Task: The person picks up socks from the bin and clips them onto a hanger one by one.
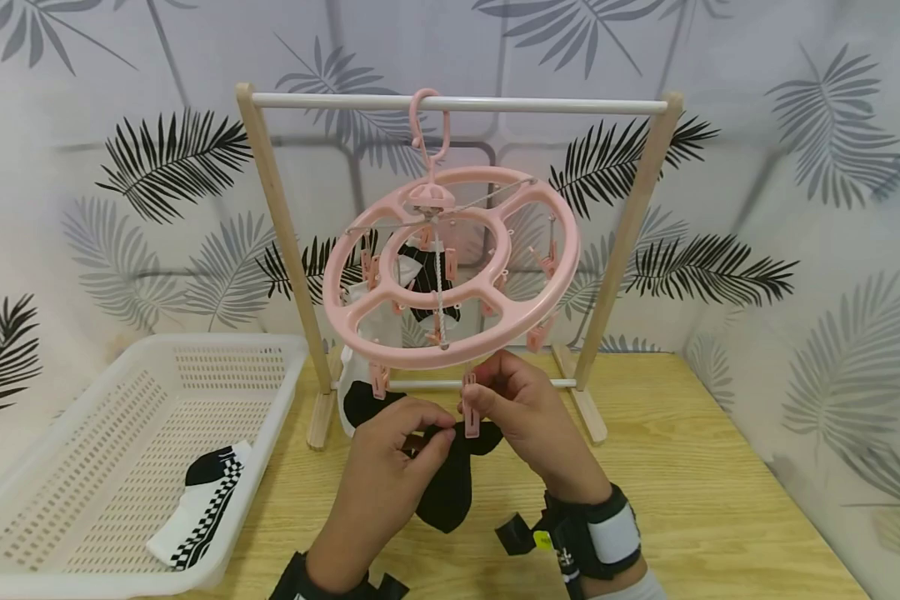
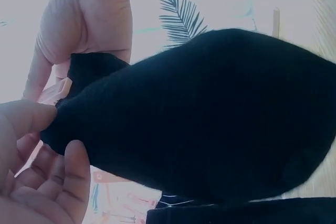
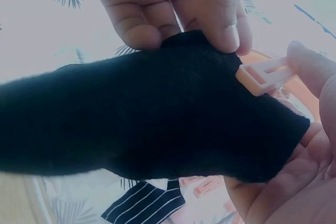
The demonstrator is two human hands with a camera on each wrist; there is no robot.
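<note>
A black sock [image 1: 447,492] hangs between the two hands, just under the front of the pink round clip hanger [image 1: 334,283]. My left hand [image 1: 393,450] pinches the sock's upper edge between thumb and fingers. In my right hand [image 1: 528,412] a pink clothespin [image 1: 471,408] is pinched between thumb and fingers. The right wrist view shows the clothespin's end [image 3: 262,77] lying over the sock's edge; whether it bites the cloth I cannot tell. Part of the sock's cuff [image 3: 273,150] lies against the right hand's fingers.
A rack with wooden posts [image 1: 630,242] and a white top bar [image 1: 555,105] carries the hanger. A black striped sock [image 1: 433,279] and a white sock with black [image 1: 367,404] hang behind. At left, a white basket [image 1: 294,367] holds a checkered sock [image 1: 202,508].
</note>
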